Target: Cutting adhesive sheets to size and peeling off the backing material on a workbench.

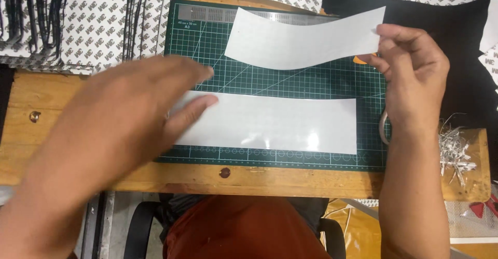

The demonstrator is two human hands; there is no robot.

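- The right hand [412, 75], at the upper right of the frame, pinches the right end of a curved white paper strip [303, 41] between thumb and fingertips, holding it lifted above the green cutting mat [311, 80].
- The left hand [124, 116], at the centre left and blurred, lies flat with fingers spread and unclenched; its fingertips seem to rest on the left end of a glossy white sheet [280, 124], gripping nothing.
- That sheet lies flat across the lower half of the mat, below the lifted strip.
- The mat sits on a wooden board [52, 93].
- Stacks of patterned backing sheets [88, 20] fill the upper left.
- Shredded paper trimmings [456, 150] lie at the lower right.
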